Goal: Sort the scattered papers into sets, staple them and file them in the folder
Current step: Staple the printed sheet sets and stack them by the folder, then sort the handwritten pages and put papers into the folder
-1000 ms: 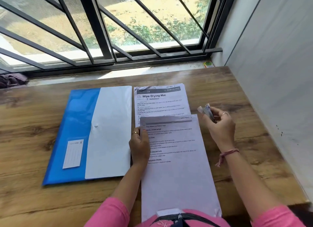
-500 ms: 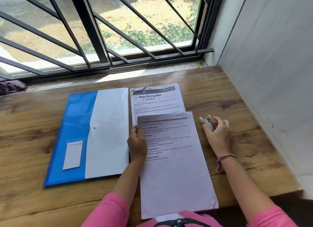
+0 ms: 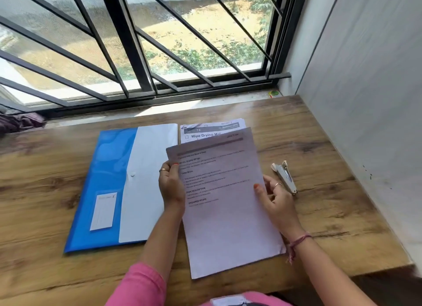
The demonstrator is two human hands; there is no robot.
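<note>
At left of centre a blue folder [image 3: 100, 187] with a white flap lies flat on the wooden desk [image 3: 331, 214]. The left hand [image 3: 170, 187] pinches the left edge of a printed paper set [image 3: 223, 203] at mid-frame, overlapping the "Wipe Drying Mat" sheet [image 3: 205, 132] behind it. The right hand [image 3: 275, 197] grasps the set's right edge, thumb on top. Just right lies a small stapler [image 3: 284, 175].

Both hands hold a printed paper set [image 3: 228, 203] tilted above the wooden table [image 3: 342, 203]. The left hand [image 3: 171, 187] pinches its edge at 9 o'clock, the right hand [image 3: 274, 198] its edge at 3 o'clock. A stapler [image 3: 285, 176] lies just beside the right hand. At 12 o'clock another sheet [image 3: 205, 132] peeks out. A blue folder [image 3: 105, 180] lies at 9 o'clock.
</note>
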